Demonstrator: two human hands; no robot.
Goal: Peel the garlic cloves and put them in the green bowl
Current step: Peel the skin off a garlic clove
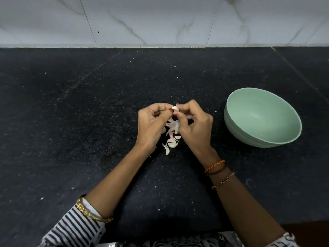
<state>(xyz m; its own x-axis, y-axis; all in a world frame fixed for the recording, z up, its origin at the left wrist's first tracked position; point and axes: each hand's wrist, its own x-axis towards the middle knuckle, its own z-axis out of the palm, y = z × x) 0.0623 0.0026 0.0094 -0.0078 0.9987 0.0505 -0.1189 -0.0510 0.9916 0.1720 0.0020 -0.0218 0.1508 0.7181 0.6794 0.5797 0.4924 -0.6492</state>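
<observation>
Your left hand (pixel 153 125) and right hand (pixel 194 125) both have red-painted nails. Up from your left hand, gold bangles (pixel 94 213) sit against a black-and-white striped sleeve (pixel 74 227). Just behind your right hand you wear an orange braided thread (pixel 214 165), a dark brown band (pixel 216 171) and a thin chain bracelet (pixel 223 180); a patterned white cuff (pixel 284 241) follows.

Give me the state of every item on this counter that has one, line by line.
green bowl: upright on the counter, nothing visible inside.
held garlic clove: pinched between the fingertips of both hands.
loose garlic cloves: piled on the counter below the hands, skins among them.
left hand: pinches the held clove.
right hand: pinches the held clove.
</observation>
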